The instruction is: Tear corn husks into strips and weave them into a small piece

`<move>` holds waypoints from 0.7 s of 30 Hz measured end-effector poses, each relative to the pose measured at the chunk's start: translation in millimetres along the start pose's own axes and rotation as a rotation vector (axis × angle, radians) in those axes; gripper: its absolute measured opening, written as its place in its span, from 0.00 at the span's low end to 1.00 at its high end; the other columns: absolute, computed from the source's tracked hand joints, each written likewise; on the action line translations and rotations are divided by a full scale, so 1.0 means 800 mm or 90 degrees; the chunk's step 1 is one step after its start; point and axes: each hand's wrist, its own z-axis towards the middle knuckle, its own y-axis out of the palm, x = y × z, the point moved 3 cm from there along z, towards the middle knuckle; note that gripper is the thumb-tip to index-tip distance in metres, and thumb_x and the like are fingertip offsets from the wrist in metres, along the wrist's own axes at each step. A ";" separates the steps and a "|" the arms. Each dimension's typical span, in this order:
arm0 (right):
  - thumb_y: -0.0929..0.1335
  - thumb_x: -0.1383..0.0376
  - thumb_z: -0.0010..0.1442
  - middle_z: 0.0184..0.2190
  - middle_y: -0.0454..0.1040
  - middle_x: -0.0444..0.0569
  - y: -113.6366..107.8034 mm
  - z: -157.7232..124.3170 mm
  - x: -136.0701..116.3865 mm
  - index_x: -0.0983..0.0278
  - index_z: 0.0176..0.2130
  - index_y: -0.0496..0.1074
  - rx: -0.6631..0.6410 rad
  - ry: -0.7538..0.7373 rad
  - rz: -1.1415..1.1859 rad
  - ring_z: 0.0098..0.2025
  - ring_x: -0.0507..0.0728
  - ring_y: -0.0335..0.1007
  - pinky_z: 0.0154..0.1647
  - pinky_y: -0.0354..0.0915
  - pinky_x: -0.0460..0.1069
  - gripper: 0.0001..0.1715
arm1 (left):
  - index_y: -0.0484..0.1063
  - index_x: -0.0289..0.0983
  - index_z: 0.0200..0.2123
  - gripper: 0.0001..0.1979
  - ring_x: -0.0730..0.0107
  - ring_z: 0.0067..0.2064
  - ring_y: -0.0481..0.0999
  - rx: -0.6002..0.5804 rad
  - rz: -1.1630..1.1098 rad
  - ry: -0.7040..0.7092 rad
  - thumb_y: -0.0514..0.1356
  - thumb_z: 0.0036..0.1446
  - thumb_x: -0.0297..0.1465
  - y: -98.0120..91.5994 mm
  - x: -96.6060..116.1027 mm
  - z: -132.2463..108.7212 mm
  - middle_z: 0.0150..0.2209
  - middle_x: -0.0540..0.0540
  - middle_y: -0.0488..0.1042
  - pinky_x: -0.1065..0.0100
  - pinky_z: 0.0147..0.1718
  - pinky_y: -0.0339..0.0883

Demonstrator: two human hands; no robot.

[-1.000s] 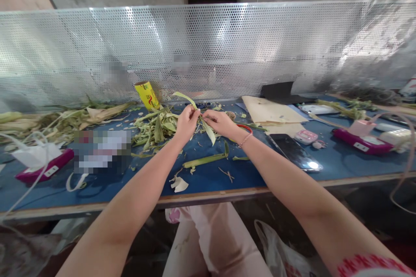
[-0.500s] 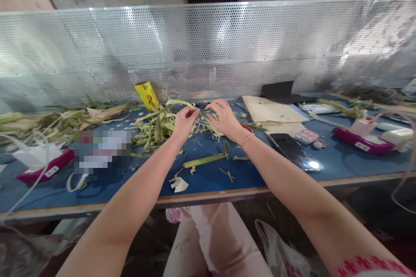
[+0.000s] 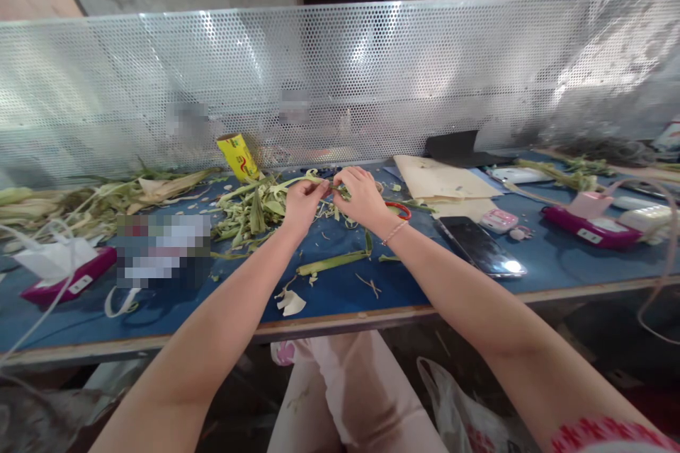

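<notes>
My left hand (image 3: 302, 202) and my right hand (image 3: 362, 196) are close together over the blue bench top (image 3: 404, 276). Both pinch a thin green leaf strip (image 3: 295, 180) that curves away to the left, above a heap of green leaf trimmings (image 3: 249, 209). A beaded bracelet sits on my right wrist. A longer green stalk piece (image 3: 334, 262) lies on the bench just below my hands, and a pale leaf scrap (image 3: 291, 302) lies near the front edge.
A yellow roll (image 3: 237, 156) leans at the perforated metal screen (image 3: 340, 78). Dry husks (image 3: 100, 195) lie at left. A black phone (image 3: 481, 246), tan cardboard sheet (image 3: 440, 180), pink boxes (image 3: 592, 230) and cables sit right; a pink box (image 3: 69, 276) at left.
The leaf that hung down from my hands a second ago has been drawn flat and my hands have come closer together, lower over the trimmings heap.
</notes>
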 end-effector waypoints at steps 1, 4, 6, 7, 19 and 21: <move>0.61 0.68 0.52 0.32 0.67 0.50 0.000 0.001 0.000 0.63 0.31 0.63 0.001 0.002 0.007 0.39 0.58 0.59 0.41 0.52 0.52 0.03 | 0.71 0.34 0.20 0.07 0.75 0.25 0.71 0.003 -0.014 0.001 0.62 0.41 0.33 0.001 -0.001 0.000 0.20 0.50 0.71 0.68 0.32 0.68; 0.61 0.68 0.51 0.31 0.67 0.49 -0.002 0.002 -0.002 0.62 0.30 0.62 0.013 -0.001 0.025 0.38 0.57 0.59 0.41 0.52 0.52 0.02 | 0.70 0.35 0.20 0.07 0.76 0.25 0.70 0.018 -0.055 -0.003 0.62 0.41 0.33 0.003 -0.001 -0.001 0.20 0.51 0.71 0.69 0.31 0.68; 0.61 0.68 0.51 0.31 0.67 0.49 -0.003 0.004 -0.002 0.62 0.30 0.62 0.018 -0.004 0.034 0.37 0.57 0.59 0.41 0.53 0.52 0.02 | 0.69 0.35 0.20 0.07 0.76 0.25 0.70 0.027 -0.077 -0.011 0.62 0.42 0.32 0.004 0.000 -0.003 0.20 0.51 0.71 0.69 0.31 0.68; 0.61 0.68 0.51 0.30 0.67 0.49 -0.004 0.004 -0.002 0.62 0.30 0.62 0.019 -0.005 0.037 0.37 0.57 0.59 0.42 0.53 0.52 0.02 | 0.69 0.35 0.19 0.07 0.76 0.25 0.70 0.029 -0.089 -0.017 0.62 0.42 0.32 0.005 0.001 -0.004 0.20 0.51 0.71 0.69 0.31 0.68; 0.61 0.67 0.53 0.32 0.68 0.49 -0.005 0.005 0.002 0.63 0.31 0.63 -0.001 -0.009 0.089 0.38 0.56 0.61 0.43 0.55 0.52 0.03 | 0.68 0.35 0.21 0.06 0.77 0.25 0.70 0.027 -0.117 -0.027 0.60 0.44 0.30 0.005 0.003 -0.002 0.20 0.51 0.70 0.69 0.32 0.67; 0.61 0.65 0.55 0.35 0.68 0.50 -0.005 0.005 0.007 0.63 0.36 0.64 -0.034 -0.012 0.135 0.39 0.56 0.63 0.44 0.56 0.52 0.07 | 0.68 0.35 0.22 0.06 0.77 0.24 0.69 0.035 -0.095 -0.022 0.61 0.44 0.31 -0.002 0.001 0.003 0.20 0.51 0.69 0.70 0.30 0.66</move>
